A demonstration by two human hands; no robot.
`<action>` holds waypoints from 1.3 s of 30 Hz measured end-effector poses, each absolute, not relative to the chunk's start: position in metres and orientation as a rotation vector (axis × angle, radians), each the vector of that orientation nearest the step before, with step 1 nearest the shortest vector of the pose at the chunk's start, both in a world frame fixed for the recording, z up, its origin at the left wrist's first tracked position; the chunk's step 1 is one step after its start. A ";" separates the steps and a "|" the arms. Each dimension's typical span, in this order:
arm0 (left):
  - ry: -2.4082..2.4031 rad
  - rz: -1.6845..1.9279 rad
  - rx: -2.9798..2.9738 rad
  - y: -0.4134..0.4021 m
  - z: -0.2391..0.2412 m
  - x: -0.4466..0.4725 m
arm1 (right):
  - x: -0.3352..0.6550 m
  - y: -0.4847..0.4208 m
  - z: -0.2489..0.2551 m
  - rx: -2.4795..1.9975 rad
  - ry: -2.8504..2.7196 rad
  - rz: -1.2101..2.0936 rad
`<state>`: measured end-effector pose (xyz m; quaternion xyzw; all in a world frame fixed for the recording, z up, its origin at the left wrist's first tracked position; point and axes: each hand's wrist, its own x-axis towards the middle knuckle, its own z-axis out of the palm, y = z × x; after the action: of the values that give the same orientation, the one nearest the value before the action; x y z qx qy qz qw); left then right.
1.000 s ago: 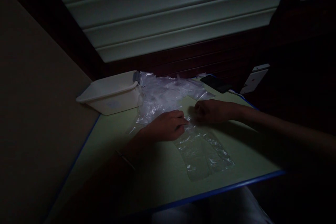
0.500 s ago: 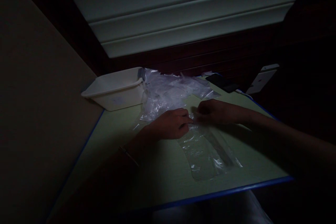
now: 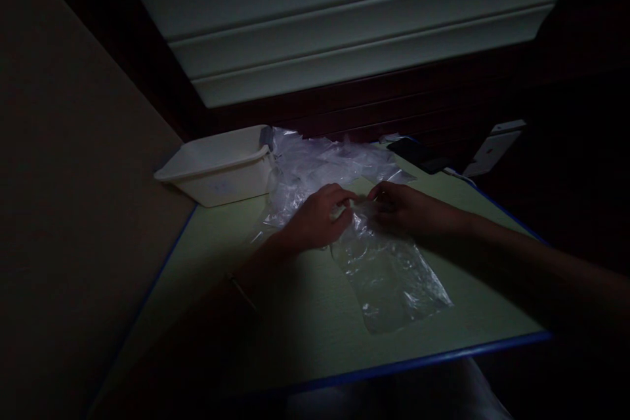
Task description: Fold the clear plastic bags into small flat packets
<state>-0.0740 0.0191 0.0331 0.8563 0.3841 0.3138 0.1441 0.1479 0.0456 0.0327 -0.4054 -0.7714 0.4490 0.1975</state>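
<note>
A clear plastic bag (image 3: 388, 282) lies flat on the pale green table, its top end between my two hands. My left hand (image 3: 322, 216) pinches the bag's upper left edge between thumb and fingers. On the other side my right hand (image 3: 398, 210) has its fingers curled in on the upper right edge. Shadow hides part of the right fingertips. Behind my hands spreads a heap of clear plastic bags (image 3: 315, 167), close to the left knuckles.
A white plastic bin (image 3: 226, 177) stands at the back left beside the heap. A dark phone (image 3: 418, 155) with a white cable lies at the back right. Beyond the right edge is a white device (image 3: 495, 147). Blue edging (image 3: 418, 362) borders the table (image 3: 275, 335).
Both hands have shifted slightly away from me at the bag's top end, and the left fingers have lifted and opened a little. The bag's right side has spread flatter.
</note>
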 end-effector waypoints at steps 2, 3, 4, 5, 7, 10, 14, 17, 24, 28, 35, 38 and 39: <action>1.238 0.968 2.244 0.021 0.035 -0.071 | 0.148 0.044 0.035 -1.060 -2.141 1.322; 1.276 0.936 2.138 0.022 0.036 -0.070 | 0.147 0.043 0.036 -1.030 -2.142 1.348; 1.284 0.875 2.043 0.023 0.036 -0.069 | 0.147 0.042 0.038 -1.007 -2.144 1.367; 1.262 0.797 1.962 0.023 0.037 -0.068 | 0.147 0.041 0.038 -0.991 -2.145 1.379; 1.167 0.634 1.854 0.022 0.039 -0.068 | 0.146 0.040 0.040 -0.961 -2.146 1.396; 1.063 0.489 1.793 0.021 0.042 -0.070 | 0.147 0.039 0.042 -0.928 -2.165 1.395; 1.065 0.395 1.761 0.020 0.046 -0.073 | 0.148 0.038 0.044 -0.879 -2.200 1.383; 1.103 0.339 1.770 0.019 0.048 -0.074 | 0.148 0.038 0.045 -0.834 -2.173 1.419; 1.213 0.512 1.676 0.023 0.043 -0.079 | 0.154 0.048 0.042 -0.918 -1.701 1.685; 1.291 0.789 1.507 0.031 0.036 -0.084 | 0.168 0.062 0.034 -0.761 -1.429 1.924; 1.261 1.113 1.339 0.041 0.025 -0.087 | 0.176 0.074 0.026 -0.653 -1.179 2.052; 1.327 1.171 1.310 0.042 0.021 -0.093 | 0.170 0.071 0.028 -0.617 -1.151 2.019; 1.372 1.176 1.308 0.042 0.020 -0.095 | 0.168 0.069 0.029 -0.624 -1.155 2.003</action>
<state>-0.0952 0.0423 0.0196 0.5266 0.5522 0.4736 0.4399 0.1675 0.0693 0.0290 -0.2424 -0.4492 0.7789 0.3645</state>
